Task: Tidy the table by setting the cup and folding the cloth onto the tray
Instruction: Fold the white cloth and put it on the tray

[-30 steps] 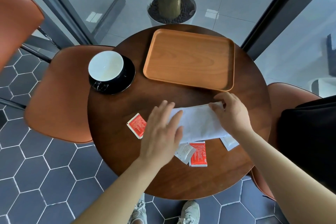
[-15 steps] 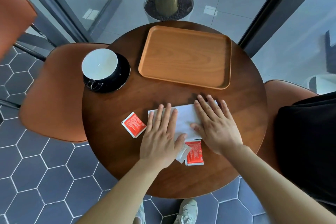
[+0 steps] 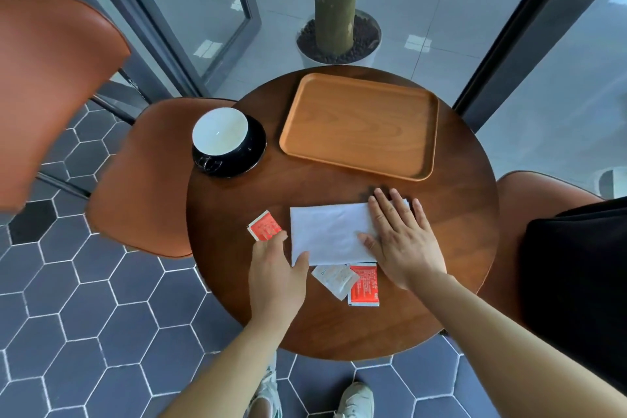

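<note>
A white cloth [image 3: 327,234], folded into a rectangle, lies flat on the round wooden table [image 3: 454,231]. My right hand [image 3: 403,244] presses flat on its right part with fingers straight and spread. My left hand [image 3: 276,270] is at the cloth's near left corner. Its thumb touches that corner and its fingers are loosely bent beside the left edge. A white cup [image 3: 220,131] stands on a black saucer [image 3: 252,153] at the table's far left. The wooden tray [image 3: 359,125] lies at the far side with nothing on it.
A red packet [image 3: 264,225] lies just beyond my left fingers. A white packet [image 3: 334,278] and another red packet [image 3: 363,285] lie near the cloth's front edge. Orange chairs [image 3: 142,180] stand left and right. A potted trunk [image 3: 334,3] stands behind the table.
My left hand has slid left off the cloth to its near left corner. My right hand went from pinching the cloth's far edge to lying flat on its right part.
</note>
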The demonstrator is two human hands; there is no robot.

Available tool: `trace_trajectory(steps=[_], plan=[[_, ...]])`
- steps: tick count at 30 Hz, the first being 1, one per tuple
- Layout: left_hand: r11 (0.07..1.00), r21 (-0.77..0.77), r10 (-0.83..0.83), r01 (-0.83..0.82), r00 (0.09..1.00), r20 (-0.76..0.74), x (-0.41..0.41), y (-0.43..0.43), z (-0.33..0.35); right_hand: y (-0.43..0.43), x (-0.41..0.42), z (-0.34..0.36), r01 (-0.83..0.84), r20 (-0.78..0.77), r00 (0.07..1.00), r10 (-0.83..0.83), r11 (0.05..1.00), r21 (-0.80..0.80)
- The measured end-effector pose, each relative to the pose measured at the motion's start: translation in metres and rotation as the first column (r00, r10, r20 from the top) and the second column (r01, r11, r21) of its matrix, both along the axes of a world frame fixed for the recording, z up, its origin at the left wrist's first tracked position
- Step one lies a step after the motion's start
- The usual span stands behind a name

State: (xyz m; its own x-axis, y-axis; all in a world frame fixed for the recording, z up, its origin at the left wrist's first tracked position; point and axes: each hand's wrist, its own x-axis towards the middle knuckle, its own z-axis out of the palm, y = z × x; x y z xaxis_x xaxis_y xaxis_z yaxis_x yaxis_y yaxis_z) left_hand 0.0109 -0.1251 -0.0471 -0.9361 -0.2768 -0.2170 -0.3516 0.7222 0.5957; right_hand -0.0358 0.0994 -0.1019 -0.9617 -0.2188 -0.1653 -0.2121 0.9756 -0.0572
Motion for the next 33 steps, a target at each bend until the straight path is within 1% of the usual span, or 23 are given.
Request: trace_trajectory(steps=[3, 6, 8, 10, 11, 12, 14, 15, 16, 17, 18, 19, 20, 21, 22, 23, 24, 25, 27, 28, 31, 32, 33], plan=[[0.997, 0.002, 0.072, -0.073, 0.99, 0.118, -0.002, 0.001, -0.001, 0.001, 0.0, -0.002, 0.004, -0.013, 1.0, -0.004, 1.0, -0.002], [0.964, 0.142, 0.19, -0.224, 0.957, 0.221, -0.006, 0.002, -0.005, 0.0, -0.001, -0.003, -0.002, -0.021, 1.0, 0.002, 1.0, -0.009], [0.912, 0.245, 0.263, -0.329, 0.928, 0.265, -0.011, 0.001, -0.006, 0.001, 0.0, -0.005, -0.004, -0.028, 1.0, 0.004, 1.0, -0.009], [0.816, 0.354, 0.348, -0.457, 0.877, 0.332, -0.016, 0.001, -0.005, 0.002, 0.0, -0.005, -0.002, -0.021, 1.0, 0.002, 1.0, -0.005], [0.759, 0.398, 0.378, -0.515, 0.846, 0.376, -0.017, 0.003, -0.003, 0.003, -0.001, -0.004, -0.002, -0.01, 1.0, 0.002, 1.0, -0.003], [0.723, 0.42, 0.392, -0.549, 0.826, 0.406, -0.018, 0.004, -0.002, 0.003, -0.001, 0.0, -0.003, -0.003, 1.0, 0.003, 1.0, -0.001], [0.716, 0.43, 0.384, -0.551, 0.824, 0.417, -0.018, 0.006, -0.003, 0.0, -0.002, 0.01, -0.013, -0.039, 0.999, 0.012, 1.0, -0.013], [0.727, 0.429, 0.375, -0.536, 0.833, 0.406, -0.017, 0.007, -0.004, -0.005, 0.0, 0.017, -0.008, -0.092, 0.996, 0.003, 0.998, -0.058], [0.736, 0.429, 0.371, -0.524, 0.841, 0.393, -0.017, 0.007, -0.005, -0.015, 0.002, 0.022, 0.006, -0.145, 0.989, -0.031, 0.985, -0.17], [0.74, 0.43, 0.368, -0.518, 0.846, 0.386, -0.015, 0.008, -0.006, -0.028, 0.005, 0.028, 0.043, -0.156, 0.982, -0.105, 0.933, -0.358], [0.74, 0.435, 0.365, -0.513, 0.85, 0.381, -0.015, 0.009, -0.006, -0.044, 0.008, 0.035, 0.127, -0.074, 0.975, -0.208, 0.802, -0.584], [0.738, 0.442, 0.363, -0.51, 0.852, 0.377, -0.014, 0.009, -0.006, -0.059, 0.009, 0.042, 0.253, 0.101, 0.954, -0.281, 0.579, -0.775], [0.736, 0.45, 0.361, -0.506, 0.856, 0.371, -0.013, 0.01, -0.007, -0.073, 0.01, 0.047, 0.375, 0.283, 0.912, -0.297, 0.327, -0.867], [0.738, 0.454, 0.359, -0.499, 0.86, 0.362, -0.012, 0.009, -0.007, -0.085, 0.01, 0.048, 0.449, 0.4, 0.871, -0.285, 0.129, -0.884], [0.74, 0.459, 0.36, -0.492, 0.865, 0.348, -0.012, 0.009, -0.007, -0.092, 0.009, 0.047, 0.481, 0.458, 0.845, -0.277, 0.019, -0.877], [0.742, 0.462, 0.361, -0.486, 0.87, 0.335, -0.012, 0.009, -0.007, -0.097, 0.008, 0.045, 0.496, 0.487, 0.83, -0.272, -0.041, -0.868], [0.742, 0.469, 0.363, -0.48, 0.874, 0.321, -0.012, 0.009, -0.006, -0.099, 0.008, 0.041, 0.501, 0.503, 0.824, -0.263, -0.078, -0.862], [0.739, 0.478, 0.364, -0.475, 0.878, 0.31, -0.012, 0.009, -0.006, -0.1, 0.008, 0.036, 0.5, 0.508, 0.823, -0.254, -0.1, -0.86], [0.742, 0.493, 0.355, -0.455, 0.89, 0.287, -0.013, 0.011, -0.004, -0.098, 0.009, 0.027, 0.493, 0.5, 0.829, -0.248, -0.097, -0.865], [0.747, 0.498, 0.349, -0.441, 0.897, 0.27, -0.013, 0.011, -0.004, -0.097, 0.008, 0.025, 0.492, 0.504, 0.827, -0.249, -0.114, -0.863], [0.787, 0.486, 0.333, -0.38, 0.925, 0.184, -0.011, 0.015, 0.0, -0.093, 0.007, 0.025, 0.486, 0.543, 0.799, -0.258, -0.255, -0.836], [0.817, 0.466, 0.313, -0.339, 0.94, 0.135, -0.009, 0.017, 0.002, -0.091, 0.007, 0.027, 0.469, 0.531, 0.797, -0.287, -0.258, -0.844], [0.855, 0.431, 0.285, -0.288, 0.956, 0.073, -0.009, 0.018, 0.004, -0.089, 0.009, 0.03, 0.452, 0.507, 0.797, -0.328, -0.233, -0.861]])
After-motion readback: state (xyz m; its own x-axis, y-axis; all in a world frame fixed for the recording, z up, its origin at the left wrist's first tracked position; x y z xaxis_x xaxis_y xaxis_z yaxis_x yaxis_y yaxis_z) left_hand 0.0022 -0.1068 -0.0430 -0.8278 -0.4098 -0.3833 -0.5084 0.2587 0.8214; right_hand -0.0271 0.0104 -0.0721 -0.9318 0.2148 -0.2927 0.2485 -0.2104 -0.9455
